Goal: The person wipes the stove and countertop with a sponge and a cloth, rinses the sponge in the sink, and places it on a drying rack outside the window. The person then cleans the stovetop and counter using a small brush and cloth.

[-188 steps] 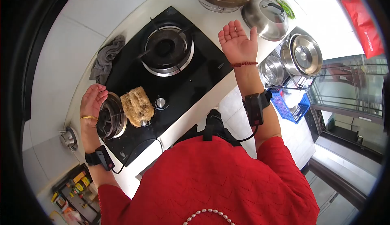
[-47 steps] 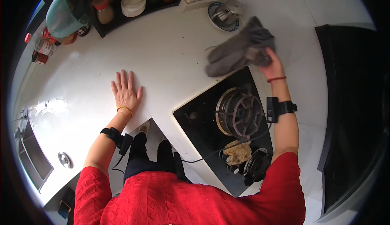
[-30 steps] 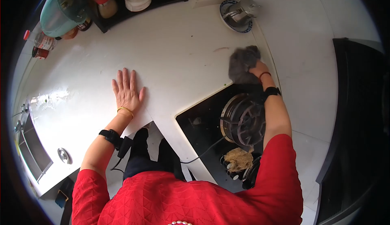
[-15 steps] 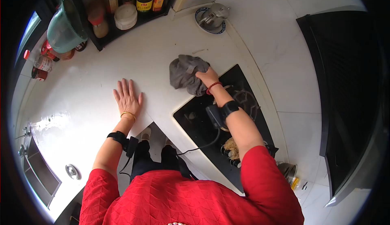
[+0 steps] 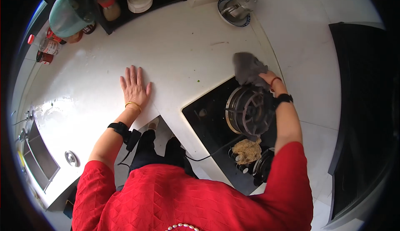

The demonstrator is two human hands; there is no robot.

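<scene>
Head view: right hand point(image 5: 270, 79) grips one end of a grey cloth point(image 5: 247, 67), which bunches out ahead and left of it by the gas hob's point(image 5: 202, 124) far edge. Burner grate point(image 5: 252, 116), then loofah scrubber point(image 5: 246, 150) nearer the wearer than that hand; metal pot point(image 5: 240, 7) beyond it. Left hand point(image 5: 136, 94) spread palm-down on countertop point(image 5: 166, 52), well left of cloth.

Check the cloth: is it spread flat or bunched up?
Bunched up: the cloth forms a compact, crumpled heap, gripped at one side by the right hand, rather than lying flat across the counter.
</scene>
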